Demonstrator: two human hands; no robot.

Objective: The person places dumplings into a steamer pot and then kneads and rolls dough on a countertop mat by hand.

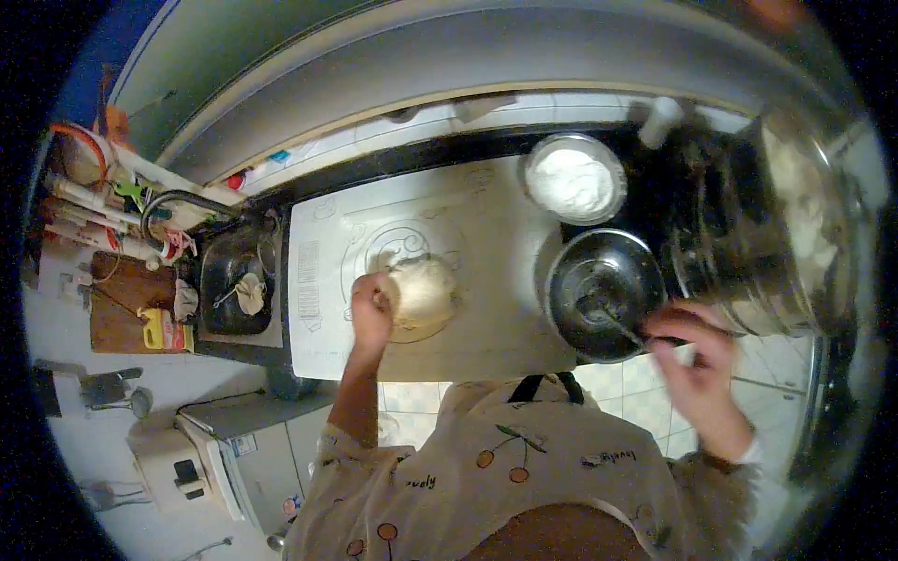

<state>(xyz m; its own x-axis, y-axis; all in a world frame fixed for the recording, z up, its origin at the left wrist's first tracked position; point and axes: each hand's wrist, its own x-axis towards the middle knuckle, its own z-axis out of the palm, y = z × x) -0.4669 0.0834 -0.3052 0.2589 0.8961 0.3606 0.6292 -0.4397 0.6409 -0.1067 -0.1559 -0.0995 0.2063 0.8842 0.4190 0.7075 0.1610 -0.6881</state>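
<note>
Left hand (pixel 372 307) curled, dough (pixel 426 292) right of its fingers; right hand (pixel 697 357) half-bent, bowl (pixel 575 271) left of its fingers. I can't tell either's hold.

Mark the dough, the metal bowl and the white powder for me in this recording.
Dough (pixel 426 292): head view, middle of its rounded top.
Metal bowl (pixel 567 279): head view, inner wall, picture-left side.
White powder (pixel 571 181): head view, middle of its surface.
</note>
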